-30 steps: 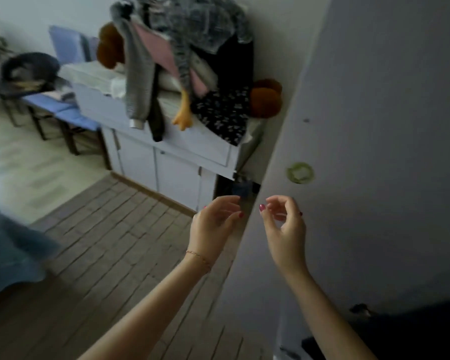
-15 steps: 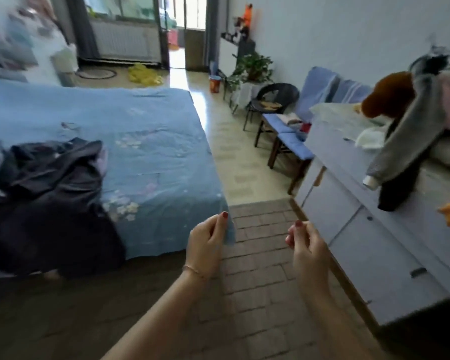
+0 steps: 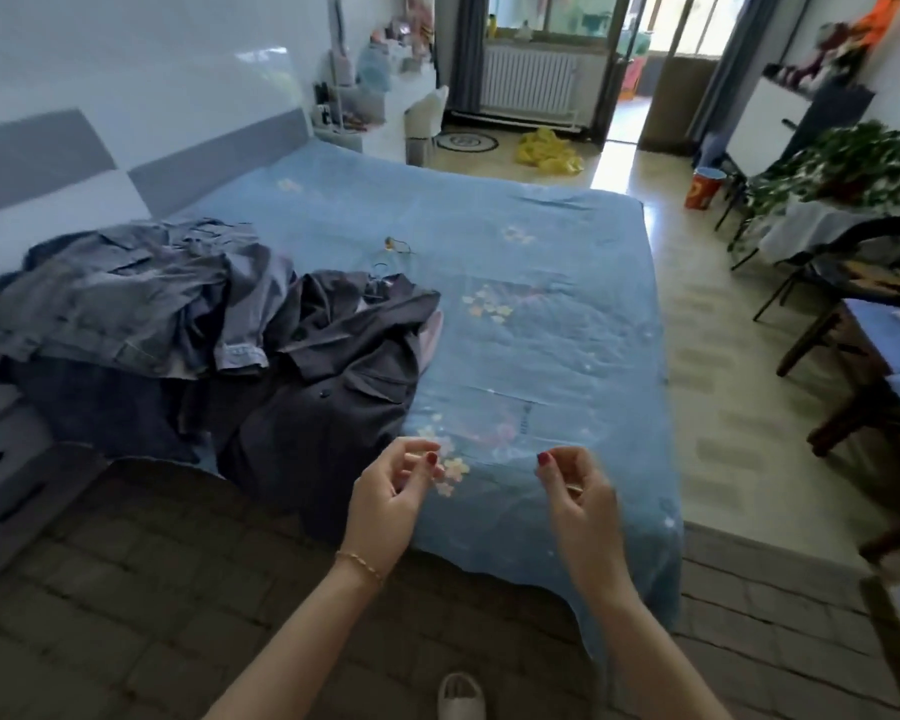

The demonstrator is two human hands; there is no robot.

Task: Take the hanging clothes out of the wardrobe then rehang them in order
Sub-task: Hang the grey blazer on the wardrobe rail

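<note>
While the clothes (image 3: 219,324) lie heaped on the bed (image 3: 541,314), out of the wardrobe, rehanging seems not yet begun. The left hand (image 3: 385,501) and right hand (image 3: 583,501) hover near the bed's edge, fingers loosely curled, holding nothing.

Blue bedspread (image 3: 515,283); radiator (image 3: 528,80) beyond; yellow cloth (image 3: 546,153) on floor; plant (image 3: 853,163), chair (image 3: 853,272) at right.

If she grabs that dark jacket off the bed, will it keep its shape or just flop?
Most likely flop: the dark jacket lies crumpled in soft folds, draping over the edge of the bed. It looks fairly thick, so probably heavier than the lighter grey clothes beside it. A hanger hook seems to show near its collar; lifting there might keep it tidier.
</note>
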